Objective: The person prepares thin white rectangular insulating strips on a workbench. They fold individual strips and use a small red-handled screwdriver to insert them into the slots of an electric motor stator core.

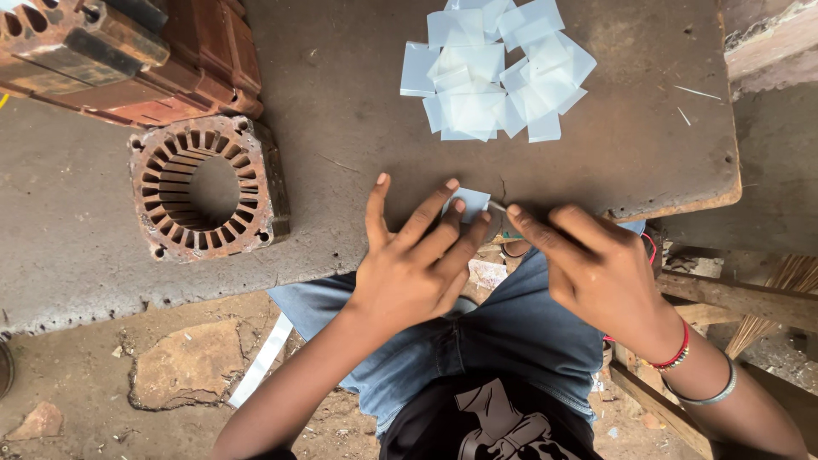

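I see my left hand (417,264) with fingers spread, fingertips pressing a small pale paper square (468,203) flat at the near edge of the tabletop (341,111). My right hand (596,264) has its grip pinched on a thin tool (503,223) just beside the square. A heap of like squares (494,68) lies farther back, and a rusty slotted stator core (204,187) sits well to the left.

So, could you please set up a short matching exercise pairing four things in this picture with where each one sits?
Things:
1. rusty motor stator
2. pile of pale square sheets
3. single pale sheet
4. bangle

Places:
A. under the left hand fingertips at the bench edge
B. on the wrist of the right hand
C. far side of the bench, ahead of both hands
D. on the bench, left of the left hand

Pairs: 1-D, 2-C, 3-A, 4-B
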